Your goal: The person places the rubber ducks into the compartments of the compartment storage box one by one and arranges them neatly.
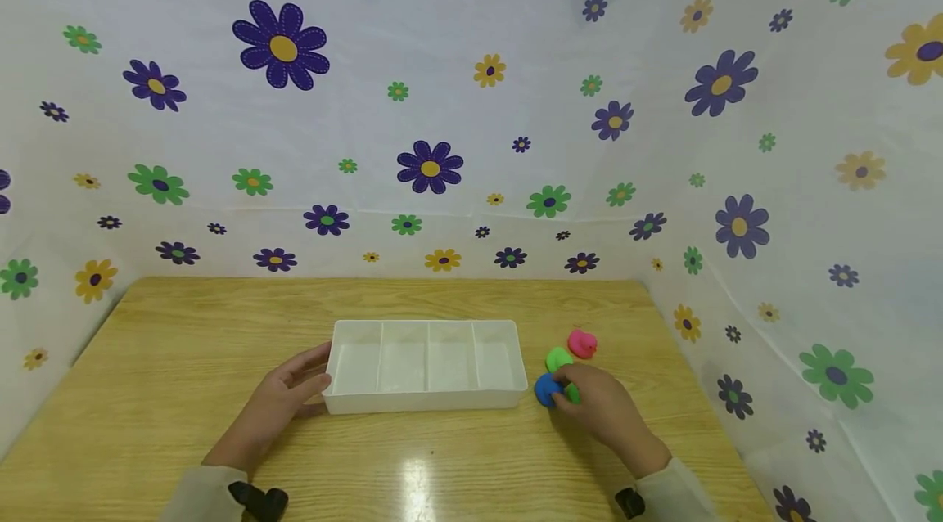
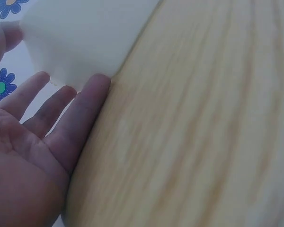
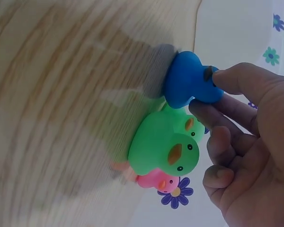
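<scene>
A white tray (image 1: pixel 423 400) with several compartments lies on the table. At its left end, my left hand (image 1: pixel 283 391) touches the side with spread fingers; in the left wrist view the fingertips of that hand (image 2: pixel 47 127) rest against the tray wall (image 2: pixel 85 38). Right of the tray, my right hand (image 1: pixel 604 407) pinches a blue duck (image 1: pixel 546 389) by its head between thumb and fingers. The right wrist view has the blue duck (image 3: pixel 182 78) in the hand (image 3: pixel 255 142), beside two green ducks (image 3: pixel 154 144) and a pink duck (image 3: pixel 156 180).
The pink duck (image 1: pixel 583 344) sits behind a green duck (image 1: pixel 558 358) to the right of the tray. A flower-patterned white cloth (image 1: pixel 368 121) hangs behind the wooden table (image 1: pixel 354 473) and along its sides.
</scene>
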Demonstrator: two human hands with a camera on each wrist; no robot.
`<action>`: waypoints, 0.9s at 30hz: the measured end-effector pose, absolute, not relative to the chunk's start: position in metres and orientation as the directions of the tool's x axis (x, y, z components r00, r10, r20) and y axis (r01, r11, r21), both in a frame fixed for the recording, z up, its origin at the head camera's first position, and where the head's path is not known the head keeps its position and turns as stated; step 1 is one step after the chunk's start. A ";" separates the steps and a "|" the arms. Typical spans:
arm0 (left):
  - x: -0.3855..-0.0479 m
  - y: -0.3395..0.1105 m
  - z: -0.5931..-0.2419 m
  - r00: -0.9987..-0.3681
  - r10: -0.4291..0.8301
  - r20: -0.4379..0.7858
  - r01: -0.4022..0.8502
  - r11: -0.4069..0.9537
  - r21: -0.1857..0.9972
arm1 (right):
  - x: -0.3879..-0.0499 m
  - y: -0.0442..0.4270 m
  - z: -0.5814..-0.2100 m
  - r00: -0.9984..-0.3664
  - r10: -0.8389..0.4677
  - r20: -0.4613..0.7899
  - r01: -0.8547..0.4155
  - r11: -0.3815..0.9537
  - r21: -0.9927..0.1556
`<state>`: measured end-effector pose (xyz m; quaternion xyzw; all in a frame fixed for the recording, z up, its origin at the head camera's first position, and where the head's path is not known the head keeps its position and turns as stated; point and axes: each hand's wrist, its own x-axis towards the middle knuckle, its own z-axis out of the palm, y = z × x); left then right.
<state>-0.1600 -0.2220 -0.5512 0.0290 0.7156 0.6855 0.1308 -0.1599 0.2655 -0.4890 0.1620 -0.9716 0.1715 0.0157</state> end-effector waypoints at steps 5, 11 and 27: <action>-0.160 -0.221 -0.550 -0.964 0.217 -0.156 -0.149 0.051 0.988 | -0.160 0.263 -0.490 -0.954 -0.292 0.069 -0.298 0.896 -0.331; -0.158 -0.219 -0.549 -0.967 0.212 -0.143 -0.138 0.041 0.990 | -0.159 0.260 -0.489 -0.962 -0.265 0.062 -0.271 0.905 -0.327; -0.157 -0.219 -0.549 -0.961 0.224 -0.160 -0.155 0.039 0.987 | -0.155 0.259 -0.489 -0.963 -0.254 0.087 -0.268 0.917 -0.296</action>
